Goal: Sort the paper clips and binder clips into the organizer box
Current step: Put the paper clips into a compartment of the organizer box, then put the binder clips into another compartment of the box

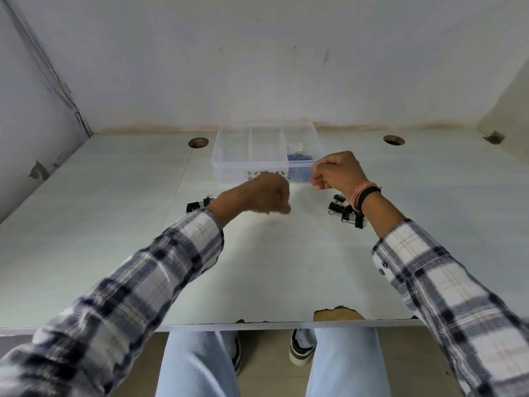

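A clear organizer box [257, 150] sits at the back of the pale desk [114, 224], against the wall. To the box's front left, a few black binder clips [196, 205] lie on the desk. Just in front of the box, the left hand [266, 196] hangs above the desk, blurred, its fingers curled; whether they hold anything cannot be told. Blue paper clips [299, 157] fill the box's right compartment. At the box's front right corner, the right hand [337, 173] is raised, fingers curled in a fist, its contents hidden. More binder clips [345, 210] lie under that wrist.
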`<move>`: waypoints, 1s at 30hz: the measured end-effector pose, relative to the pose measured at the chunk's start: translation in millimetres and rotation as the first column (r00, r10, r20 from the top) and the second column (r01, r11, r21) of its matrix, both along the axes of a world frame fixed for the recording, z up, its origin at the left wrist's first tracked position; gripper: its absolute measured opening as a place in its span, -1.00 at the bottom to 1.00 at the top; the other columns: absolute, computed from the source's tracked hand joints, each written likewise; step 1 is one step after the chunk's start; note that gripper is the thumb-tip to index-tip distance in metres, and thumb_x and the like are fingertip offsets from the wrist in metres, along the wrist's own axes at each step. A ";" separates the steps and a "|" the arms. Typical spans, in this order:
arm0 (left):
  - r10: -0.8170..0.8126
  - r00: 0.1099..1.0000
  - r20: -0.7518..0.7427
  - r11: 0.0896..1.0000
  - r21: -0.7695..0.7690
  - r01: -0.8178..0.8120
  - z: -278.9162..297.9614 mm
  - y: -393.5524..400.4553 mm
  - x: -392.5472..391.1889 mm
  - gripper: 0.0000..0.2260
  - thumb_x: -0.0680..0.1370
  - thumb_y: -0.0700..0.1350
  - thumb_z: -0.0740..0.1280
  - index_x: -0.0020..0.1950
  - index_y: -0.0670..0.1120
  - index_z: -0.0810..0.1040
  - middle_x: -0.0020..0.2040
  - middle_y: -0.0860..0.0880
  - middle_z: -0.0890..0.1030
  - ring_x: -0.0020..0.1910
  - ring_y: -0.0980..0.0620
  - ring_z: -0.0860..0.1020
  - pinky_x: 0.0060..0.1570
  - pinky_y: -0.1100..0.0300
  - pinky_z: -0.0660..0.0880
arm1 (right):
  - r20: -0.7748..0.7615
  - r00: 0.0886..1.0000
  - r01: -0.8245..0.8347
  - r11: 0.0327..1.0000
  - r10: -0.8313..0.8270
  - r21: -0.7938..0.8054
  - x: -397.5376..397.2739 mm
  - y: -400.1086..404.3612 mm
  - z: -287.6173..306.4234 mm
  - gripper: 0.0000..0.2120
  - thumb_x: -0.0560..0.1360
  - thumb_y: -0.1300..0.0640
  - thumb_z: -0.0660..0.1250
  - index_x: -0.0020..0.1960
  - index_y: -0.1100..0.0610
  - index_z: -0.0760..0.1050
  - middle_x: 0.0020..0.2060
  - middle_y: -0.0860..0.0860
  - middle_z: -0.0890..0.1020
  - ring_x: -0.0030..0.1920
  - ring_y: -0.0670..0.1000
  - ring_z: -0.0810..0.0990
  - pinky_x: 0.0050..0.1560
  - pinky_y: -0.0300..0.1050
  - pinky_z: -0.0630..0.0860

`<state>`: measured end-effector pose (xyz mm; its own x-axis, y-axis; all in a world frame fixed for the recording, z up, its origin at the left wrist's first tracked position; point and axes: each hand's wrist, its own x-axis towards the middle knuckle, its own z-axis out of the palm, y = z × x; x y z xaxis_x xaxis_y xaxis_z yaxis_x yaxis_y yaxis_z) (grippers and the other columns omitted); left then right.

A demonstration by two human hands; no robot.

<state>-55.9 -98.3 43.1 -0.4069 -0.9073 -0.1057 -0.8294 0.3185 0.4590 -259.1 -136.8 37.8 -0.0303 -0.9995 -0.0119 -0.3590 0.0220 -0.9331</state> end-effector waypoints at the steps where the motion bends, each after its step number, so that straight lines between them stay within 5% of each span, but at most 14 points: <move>1: 0.039 0.996 -0.083 0.998 -0.050 -0.043 9.8 -7.1 -4.8 -0.91 0.46 -0.18 0.51 -0.16 -0.16 0.62 -0.28 -0.02 0.62 -0.33 -0.07 0.67 -0.33 0.24 0.60 | 0.009 1.000 0.021 1.000 -0.021 -0.006 -2.0 -0.7 0.2 -0.87 0.48 0.33 0.33 -0.14 0.30 0.66 -0.25 0.32 0.70 -0.29 0.23 0.67 -0.17 0.05 0.70; 4: 0.112 0.960 -0.255 0.965 -0.203 -0.166 39.3 -33.2 -22.1 -0.96 0.45 -0.29 0.45 -0.13 -0.25 0.65 -0.33 0.04 0.60 -0.41 0.06 0.62 -0.35 0.34 0.54 | 0.018 0.995 0.094 0.996 -0.094 -0.006 -4.5 -3.9 1.5 -0.86 0.46 0.32 0.36 -0.24 0.27 0.66 -0.27 0.30 0.70 -0.34 0.20 0.66 -0.14 0.08 0.70; 8: 0.191 0.934 -0.302 0.944 -0.204 -0.259 50.7 -63.6 -35.9 -0.89 0.42 -0.37 0.36 -0.16 -0.37 0.67 -0.28 -0.23 0.71 -0.25 -0.12 0.72 -0.16 0.27 0.64 | 0.044 0.992 0.116 0.993 -0.117 0.033 -4.4 -3.9 1.5 -0.90 0.48 0.33 0.37 -0.17 0.29 0.65 -0.24 0.28 0.71 -0.35 0.17 0.67 -0.13 0.11 0.70; 10: 0.214 0.927 -0.308 0.950 -0.154 -0.270 45.9 -68.1 -34.7 -0.89 0.40 -0.40 0.35 -0.17 -0.41 0.67 -0.27 -0.30 0.71 -0.24 -0.21 0.72 -0.12 0.05 0.69 | 0.025 0.994 0.108 0.994 -0.109 0.029 -5.4 -2.3 -0.9 -0.90 0.48 0.33 0.36 -0.13 0.31 0.66 -0.23 0.28 0.70 -0.36 0.16 0.67 -0.12 0.09 0.70; 13: 0.235 0.907 -0.350 0.940 -0.156 -0.304 34.6 -60.5 -23.5 -0.91 0.42 -0.38 0.36 -0.20 -0.37 0.65 -0.30 -0.19 0.66 -0.33 -0.15 0.68 -0.27 -0.10 0.68 | -0.041 0.994 0.105 0.994 -0.105 -0.013 -7.4 1.8 -2.0 -0.86 0.48 0.34 0.33 -0.14 0.27 0.67 -0.28 0.24 0.70 -0.36 0.13 0.66 -0.16 0.04 0.70; 17: 0.328 0.858 -0.396 0.905 -0.129 -0.406 19.2 -32.0 13.3 -0.90 0.48 -0.30 0.40 -0.13 -0.31 0.69 -0.28 -0.12 0.67 -0.40 0.03 0.62 -0.28 0.06 0.68 | -0.199 0.975 0.098 0.995 -0.103 -0.033 -13.1 2.7 -4.9 -0.84 0.45 0.32 0.29 -0.17 0.34 0.65 -0.27 0.31 0.68 -0.32 0.17 0.69 -0.17 0.06 0.71; 20: 0.424 0.855 -0.299 0.865 -0.145 -0.480 5.7 -8.8 51.5 -0.87 0.48 -0.24 0.38 -0.18 -0.29 0.66 -0.26 -0.18 0.67 -0.31 -0.07 0.61 -0.19 0.12 0.58 | -0.456 0.888 0.079 0.997 -0.066 0.010 -18.1 5.1 -8.9 -0.81 0.43 0.29 0.29 -0.17 0.42 0.59 -0.20 0.35 0.66 -0.19 0.25 0.67 -0.14 0.02 0.67; 23: 0.589 0.797 -0.136 0.789 -0.118 -0.603 -10.1 7.7 88.7 -0.86 0.46 -0.25 0.25 -0.27 -0.26 0.52 -0.31 -0.19 0.56 -0.32 -0.15 0.51 -0.20 0.10 0.51 | -0.656 0.754 0.097 0.990 -0.006 0.103 -10.4 21.4 -9.0 -0.89 0.43 0.20 0.26 -0.23 0.23 0.39 -0.18 0.26 0.53 -0.13 0.26 0.54 -0.16 -0.04 0.52; 25: 0.653 0.757 0.003 0.754 -0.102 -0.650 -16.6 14.9 106.3 -0.80 0.51 -0.16 0.26 0.02 -0.20 0.62 0.03 -0.26 0.62 0.03 -0.27 0.57 0.11 -0.02 0.52 | -0.743 0.667 0.126 0.976 0.050 0.179 -1.4 29.4 -12.3 -0.82 0.46 0.13 0.26 0.02 0.19 0.44 0.10 0.28 0.50 0.21 0.33 0.45 0.19 0.12 0.47; 27: 0.676 0.721 0.156 0.734 -0.047 -0.678 -20.0 24.4 112.9 -0.68 0.61 -0.01 0.25 0.31 -0.11 0.52 0.32 -0.27 0.42 0.32 -0.34 0.38 0.29 -0.14 0.39 | -0.794 0.602 0.161 0.962 0.083 0.222 8.3 36.3 -17.4 -0.61 0.52 0.09 0.23 0.31 0.17 0.41 0.36 0.27 0.36 0.44 0.36 0.23 0.38 0.27 0.25; 30: 0.672 0.701 0.238 0.718 0.024 -0.696 -25.9 35.7 103.3 -0.60 0.67 0.04 0.17 0.45 -0.11 0.38 0.42 -0.28 0.27 0.38 -0.35 0.30 0.34 -0.12 0.32 | -0.786 0.613 0.183 0.953 0.083 0.243 25.6 43.1 -19.3 -0.54 0.55 0.09 0.19 0.43 0.19 0.32 0.47 0.27 0.22 0.53 0.36 0.04 0.44 0.33 0.10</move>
